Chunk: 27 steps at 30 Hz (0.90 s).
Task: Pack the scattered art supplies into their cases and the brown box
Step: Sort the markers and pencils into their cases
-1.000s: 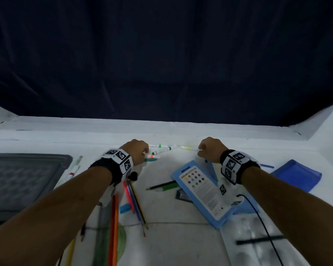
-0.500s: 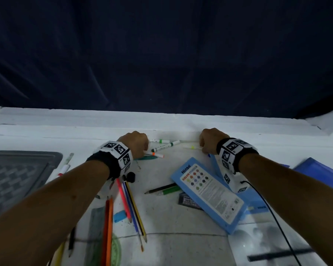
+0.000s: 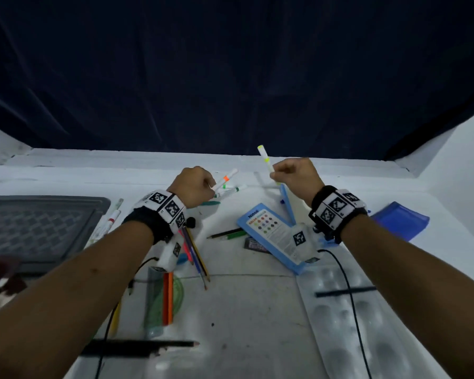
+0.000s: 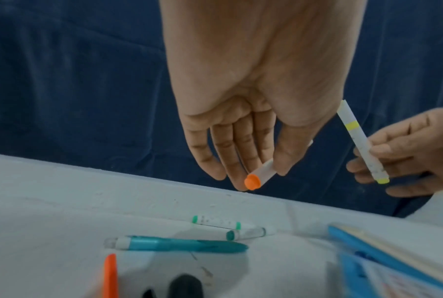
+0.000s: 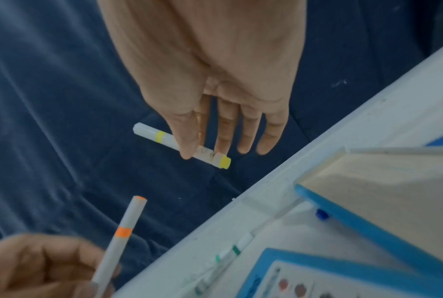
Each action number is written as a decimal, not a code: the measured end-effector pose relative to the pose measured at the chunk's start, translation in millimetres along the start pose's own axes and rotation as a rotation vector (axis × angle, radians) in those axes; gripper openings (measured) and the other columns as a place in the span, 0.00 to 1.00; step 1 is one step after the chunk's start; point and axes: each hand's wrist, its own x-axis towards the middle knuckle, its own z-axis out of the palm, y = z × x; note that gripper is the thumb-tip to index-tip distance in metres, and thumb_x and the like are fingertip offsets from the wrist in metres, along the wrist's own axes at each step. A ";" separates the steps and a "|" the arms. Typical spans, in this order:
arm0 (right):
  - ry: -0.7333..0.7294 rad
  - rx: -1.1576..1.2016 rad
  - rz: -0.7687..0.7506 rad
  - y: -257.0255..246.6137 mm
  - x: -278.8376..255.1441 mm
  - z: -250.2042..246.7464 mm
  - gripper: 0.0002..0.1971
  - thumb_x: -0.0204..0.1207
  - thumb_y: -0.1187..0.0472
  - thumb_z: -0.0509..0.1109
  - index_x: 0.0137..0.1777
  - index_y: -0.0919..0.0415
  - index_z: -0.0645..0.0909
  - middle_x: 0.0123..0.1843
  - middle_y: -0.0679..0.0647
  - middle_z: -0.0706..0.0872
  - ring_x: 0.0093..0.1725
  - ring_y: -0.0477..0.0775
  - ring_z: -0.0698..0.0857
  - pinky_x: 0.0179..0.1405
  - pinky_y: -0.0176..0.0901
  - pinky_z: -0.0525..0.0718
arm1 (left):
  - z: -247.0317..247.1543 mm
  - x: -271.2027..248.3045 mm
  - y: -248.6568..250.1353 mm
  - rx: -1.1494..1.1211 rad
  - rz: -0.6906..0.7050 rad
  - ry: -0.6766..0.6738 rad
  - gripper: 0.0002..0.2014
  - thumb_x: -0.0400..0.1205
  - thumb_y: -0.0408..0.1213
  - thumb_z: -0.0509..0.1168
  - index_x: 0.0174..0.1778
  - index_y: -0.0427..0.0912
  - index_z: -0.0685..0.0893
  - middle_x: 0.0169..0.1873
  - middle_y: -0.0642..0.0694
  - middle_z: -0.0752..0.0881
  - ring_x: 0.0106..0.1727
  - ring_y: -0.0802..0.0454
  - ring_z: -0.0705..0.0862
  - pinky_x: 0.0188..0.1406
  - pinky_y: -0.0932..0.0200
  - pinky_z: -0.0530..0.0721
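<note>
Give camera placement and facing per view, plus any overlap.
Head: worn on head, looks forward-down at the white table; both forearms, left hand, right hand show.
Left wrist: looks along palm at the orange marker.
Right wrist: looks along palm at the yellow marker.
Shared: both wrist views show both markers and the blue marker case.

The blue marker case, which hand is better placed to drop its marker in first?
Right, probably. The right hand, pinching the yellow marker, hangs just beyond the blue marker case; the left hand is farther off.
</note>
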 end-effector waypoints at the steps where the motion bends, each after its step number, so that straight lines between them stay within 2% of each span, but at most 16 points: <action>1: -0.015 0.070 0.034 -6.5 -14.3 -2.0 0.04 0.74 0.69 0.76 0.41 0.61 0.86 0.39 0.55 0.86 0.39 0.50 0.83 0.39 0.37 0.81 | -0.9 -11.7 4.1 -0.047 -0.003 0.009 0.09 0.75 0.34 0.72 0.50 0.40 0.90 0.42 0.46 0.89 0.43 0.50 0.85 0.42 0.60 0.80; 4: -0.098 0.153 0.131 -18.6 -57.9 -6.4 0.01 0.77 0.67 0.74 0.46 0.65 0.87 0.41 0.59 0.88 0.38 0.50 0.84 0.39 0.40 0.84 | -1.5 -47.9 13.4 -0.168 -0.024 -0.008 0.08 0.76 0.32 0.72 0.50 0.38 0.90 0.38 0.46 0.90 0.36 0.54 0.87 0.34 0.63 0.83; 6: -0.134 0.205 0.148 -23.1 -86.9 -9.1 0.04 0.79 0.67 0.72 0.48 0.68 0.87 0.40 0.58 0.89 0.35 0.48 0.85 0.37 0.37 0.86 | -2.6 -72.6 19.1 -0.215 -0.022 -0.026 0.07 0.77 0.31 0.70 0.49 0.39 0.90 0.34 0.47 0.89 0.30 0.56 0.85 0.31 0.63 0.84; 9: -0.177 0.243 0.159 -31.1 -130.8 -11.5 0.04 0.80 0.67 0.71 0.46 0.66 0.86 0.37 0.56 0.88 0.34 0.46 0.86 0.38 0.37 0.88 | -4.9 -107.2 23.0 -0.263 -0.005 -0.049 0.08 0.78 0.30 0.69 0.52 0.40 0.89 0.30 0.50 0.88 0.30 0.55 0.87 0.33 0.64 0.85; 12: -0.168 0.287 0.208 -39.9 -175.4 -11.0 0.04 0.80 0.68 0.71 0.52 0.65 0.85 0.39 0.57 0.91 0.35 0.49 0.89 0.37 0.39 0.89 | -5.1 -138.6 19.3 -0.292 0.016 -0.125 0.19 0.78 0.29 0.70 0.65 0.41 0.83 0.27 0.52 0.89 0.28 0.59 0.87 0.33 0.65 0.83; 14: -0.156 0.328 0.239 -43.0 -205.0 -8.7 0.06 0.79 0.70 0.71 0.54 0.66 0.84 0.41 0.60 0.91 0.36 0.52 0.89 0.39 0.43 0.90 | -3.9 -157.3 16.3 -0.296 0.020 -0.180 0.26 0.78 0.28 0.70 0.73 0.39 0.77 0.27 0.52 0.90 0.28 0.57 0.87 0.37 0.59 0.86; 17: -0.130 0.404 0.263 -45.4 -248.4 -1.9 0.05 0.78 0.72 0.70 0.49 0.66 0.86 0.46 0.66 0.91 0.39 0.59 0.89 0.47 0.52 0.89 | -2.4 -189.7 15.5 -0.316 0.012 -0.187 0.25 0.78 0.29 0.71 0.72 0.40 0.79 0.28 0.51 0.90 0.31 0.55 0.89 0.38 0.59 0.86; 21: -0.082 0.453 0.310 -44.3 -299.1 16.0 0.04 0.78 0.71 0.71 0.47 0.64 0.86 0.44 0.65 0.91 0.38 0.59 0.89 0.40 0.45 0.88 | -1.7 -238.5 12.3 -0.467 -0.029 -0.218 0.23 0.78 0.31 0.72 0.70 0.39 0.80 0.32 0.45 0.91 0.35 0.47 0.91 0.46 0.47 0.90; 24: -0.037 0.401 0.357 -36.6 -334.7 30.8 0.04 0.78 0.69 0.72 0.51 0.63 0.85 0.44 0.61 0.92 0.39 0.55 0.88 0.38 0.42 0.87 | 2.0 -275.0 8.0 -0.465 -0.039 -0.256 0.22 0.77 0.34 0.75 0.66 0.35 0.81 0.32 0.44 0.91 0.34 0.50 0.91 0.41 0.56 0.90; 26: -0.007 0.347 0.380 -29.4 -355.6 40.1 0.06 0.78 0.68 0.73 0.53 0.63 0.84 0.42 0.60 0.93 0.39 0.54 0.88 0.39 0.43 0.87 | 7.9 -296.8 4.7 -0.460 -0.061 -0.304 0.25 0.77 0.35 0.75 0.69 0.35 0.80 0.33 0.43 0.91 0.34 0.51 0.91 0.44 0.53 0.91; 27: 0.002 0.327 0.387 -26.2 -365.1 44.6 0.06 0.77 0.69 0.73 0.52 0.63 0.84 0.42 0.61 0.92 0.40 0.54 0.88 0.38 0.43 0.88 | 11.5 -306.4 3.0 -0.423 -0.054 -0.327 0.26 0.78 0.35 0.75 0.71 0.36 0.78 0.33 0.44 0.91 0.34 0.52 0.91 0.44 0.55 0.90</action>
